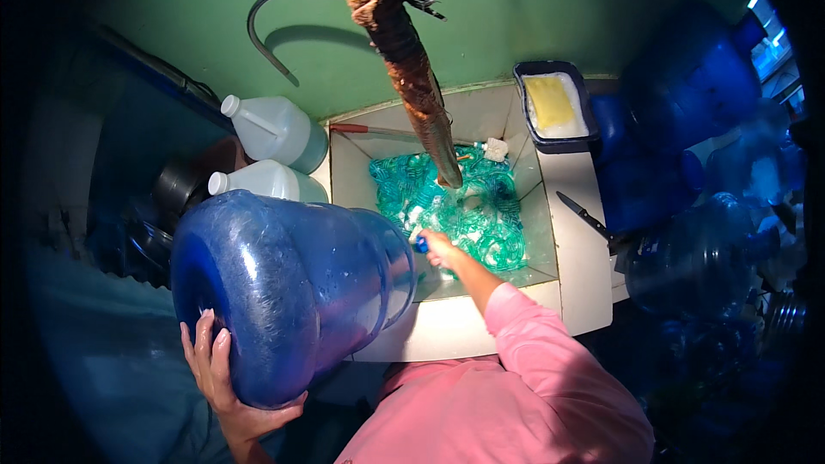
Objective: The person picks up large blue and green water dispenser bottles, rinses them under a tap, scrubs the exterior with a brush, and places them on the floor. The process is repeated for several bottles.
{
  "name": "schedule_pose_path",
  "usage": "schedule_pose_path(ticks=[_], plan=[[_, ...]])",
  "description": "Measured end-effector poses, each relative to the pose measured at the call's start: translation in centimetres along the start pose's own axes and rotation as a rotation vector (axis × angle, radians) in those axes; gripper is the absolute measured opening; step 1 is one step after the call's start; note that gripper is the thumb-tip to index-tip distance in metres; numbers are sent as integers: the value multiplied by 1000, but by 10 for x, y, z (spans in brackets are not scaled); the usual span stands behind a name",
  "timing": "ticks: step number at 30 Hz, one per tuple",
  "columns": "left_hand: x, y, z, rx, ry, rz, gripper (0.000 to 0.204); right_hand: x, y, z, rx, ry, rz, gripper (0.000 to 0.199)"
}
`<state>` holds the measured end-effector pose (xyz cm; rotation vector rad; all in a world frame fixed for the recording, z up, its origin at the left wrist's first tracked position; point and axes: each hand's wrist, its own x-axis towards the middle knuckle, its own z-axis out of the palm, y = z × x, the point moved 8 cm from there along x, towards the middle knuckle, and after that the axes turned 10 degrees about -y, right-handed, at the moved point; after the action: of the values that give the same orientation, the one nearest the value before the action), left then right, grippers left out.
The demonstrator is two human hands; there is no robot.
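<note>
A large translucent blue water jug (284, 283) lies on its side across the sink's left front corner, its neck end over the basin. My left hand (225, 374) grips its base, with the fingers spread over the bottom and the thumb underneath. At the jug's mouth, my right hand (441, 251) is closed on a small blue-and-white object (420, 243); its kind is not clear. Beneath that hand, a heap of green netting (481, 241) with white foam lies in the tiled sink (550, 245). A white block-shaped brush or sponge (495, 149) rests at its far edge.
A wrapped pipe (412, 77) hangs down over the sink. Two white plastic jugs (275, 133) stand at the left. On the right ledge are a dark tub (556, 144) with a yellow sponge (550, 101) and a knife (584, 215). Several blue jugs (687, 266) crowd the right.
</note>
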<state>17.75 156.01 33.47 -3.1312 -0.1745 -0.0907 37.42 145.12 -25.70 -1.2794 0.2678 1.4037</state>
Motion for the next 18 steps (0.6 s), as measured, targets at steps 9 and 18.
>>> schedule_pose_path(ticks=[9,18], plan=[[-5,5,-28,-56,55,153,102,-58,-4,103,921,-670,-140,47],[-19,-86,59,-1158,287,39,123,-343,-95,-116,590,464,-1073,33]])
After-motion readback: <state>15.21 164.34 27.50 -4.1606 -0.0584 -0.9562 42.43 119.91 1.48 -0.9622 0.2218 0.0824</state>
